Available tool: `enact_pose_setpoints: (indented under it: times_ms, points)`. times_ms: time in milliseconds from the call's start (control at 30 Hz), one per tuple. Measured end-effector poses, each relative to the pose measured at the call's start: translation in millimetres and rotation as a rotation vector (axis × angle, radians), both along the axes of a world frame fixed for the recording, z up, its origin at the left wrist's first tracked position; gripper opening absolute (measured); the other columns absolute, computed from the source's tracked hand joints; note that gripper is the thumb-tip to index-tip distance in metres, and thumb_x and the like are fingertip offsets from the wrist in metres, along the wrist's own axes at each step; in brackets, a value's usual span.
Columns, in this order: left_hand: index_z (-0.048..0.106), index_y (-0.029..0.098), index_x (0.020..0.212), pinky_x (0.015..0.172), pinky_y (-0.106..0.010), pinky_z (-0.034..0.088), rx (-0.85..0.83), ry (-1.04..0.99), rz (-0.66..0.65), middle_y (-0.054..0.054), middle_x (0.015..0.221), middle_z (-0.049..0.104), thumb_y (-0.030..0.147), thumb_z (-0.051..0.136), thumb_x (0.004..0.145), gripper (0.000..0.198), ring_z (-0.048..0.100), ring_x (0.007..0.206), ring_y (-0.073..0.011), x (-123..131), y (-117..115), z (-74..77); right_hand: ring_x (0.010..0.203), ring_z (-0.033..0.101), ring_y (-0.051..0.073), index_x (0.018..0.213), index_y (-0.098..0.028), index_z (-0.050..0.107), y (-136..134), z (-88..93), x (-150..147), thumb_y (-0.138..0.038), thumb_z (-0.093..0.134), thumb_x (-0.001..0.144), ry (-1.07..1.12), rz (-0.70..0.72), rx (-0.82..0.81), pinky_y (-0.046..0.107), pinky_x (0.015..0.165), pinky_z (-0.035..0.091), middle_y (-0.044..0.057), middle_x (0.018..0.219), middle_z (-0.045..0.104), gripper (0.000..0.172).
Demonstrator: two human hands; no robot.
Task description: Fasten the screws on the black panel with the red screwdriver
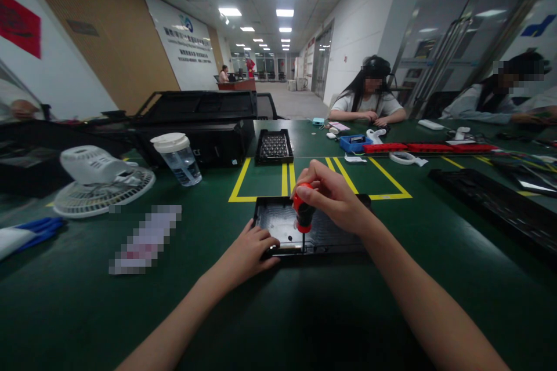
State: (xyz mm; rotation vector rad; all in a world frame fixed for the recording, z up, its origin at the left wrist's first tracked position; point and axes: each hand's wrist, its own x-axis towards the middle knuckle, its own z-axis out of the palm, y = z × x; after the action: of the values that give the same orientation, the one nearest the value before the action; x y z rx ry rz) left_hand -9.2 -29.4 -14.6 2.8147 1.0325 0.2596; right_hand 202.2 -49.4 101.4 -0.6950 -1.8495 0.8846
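Observation:
My right hand [333, 197] is wrapped around the handle of a red and black screwdriver [303, 221]. The screwdriver stands upright, its thin shaft pointing down near the front edge of a shallow black tray-like panel [272, 217]. Whether the tip sits in a screw is too small to tell. My left hand [255, 246] grips the panel's front left corner, thumb along the front edge and fingers over the rim. The panel lies flat on the green table, its right part partly hidden behind my right hand and wrist.
Beyond the panel are yellow tape lines and a black tray of small round parts [275, 148]. To the left are a lidded cup [178, 159], a white fan [102, 179] and blue-white gloves [32, 235]. A long black frame [496, 208] lies right. Two people sit across the table.

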Motion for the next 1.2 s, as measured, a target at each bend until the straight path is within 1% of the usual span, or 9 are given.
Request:
enact_pose_setpoints:
  times_ms: [267,533,800,1067,1200]
  points:
    - [0.059,0.025,0.102,0.101,-0.055,0.023,0.006,0.005,0.003,-0.002,0.094,0.06,0.034,0.057,0.078,0.026,0.054,0.093,-0.0208,-0.3,0.1,-0.2,0.065,0.046,0.01,0.076,-0.018,0.042,-0.8,0.6,-0.2,-0.038,0.054,0.081,-0.019,-0.035,0.021,0.021,0.05,0.035,-0.001,0.069,0.046,0.024]
    - [0.059,0.025,0.103,0.101,-0.055,0.022,0.012,0.014,0.0,-0.003,0.096,0.06,0.034,0.057,0.078,0.026,0.054,0.094,-0.0208,0.0,0.2,-1.6,0.055,0.04,0.006,0.077,-0.017,0.042,0.0,-1.3,-1.1,-0.036,0.053,0.082,-0.055,-0.163,0.08,0.018,0.046,0.031,-0.002,0.07,0.047,0.023]
    - [0.059,0.025,0.104,0.101,-0.055,0.022,-0.002,-0.003,-0.001,-0.003,0.097,0.06,0.035,0.056,0.078,0.027,0.053,0.095,-0.0211,-0.3,0.6,-2.0,0.052,0.038,0.005,0.075,-0.017,0.041,0.3,-3.3,-0.1,-0.037,0.052,0.083,-0.106,-0.25,0.136,0.018,0.043,0.028,-0.003,0.068,0.045,0.024]
    - [0.059,0.025,0.103,0.102,-0.055,0.021,-0.01,-0.003,0.003,-0.003,0.097,0.06,0.034,0.057,0.078,0.027,0.054,0.095,-0.021,0.4,0.1,-0.3,0.054,0.044,0.006,0.074,-0.018,0.04,-0.2,-4.1,-1.3,-0.033,0.053,0.082,-0.148,-0.337,0.176,0.018,0.047,0.033,-0.003,0.067,0.046,0.022]
    - [0.059,0.025,0.103,0.102,-0.056,0.021,-0.007,-0.005,-0.002,-0.003,0.097,0.059,0.035,0.056,0.078,0.027,0.054,0.095,-0.0208,0.2,1.2,-1.6,0.054,0.044,0.006,0.073,-0.018,0.039,-0.6,-5.4,-2.0,-0.03,0.055,0.081,-0.157,-0.383,0.197,0.019,0.047,0.033,-0.003,0.067,0.046,0.021]
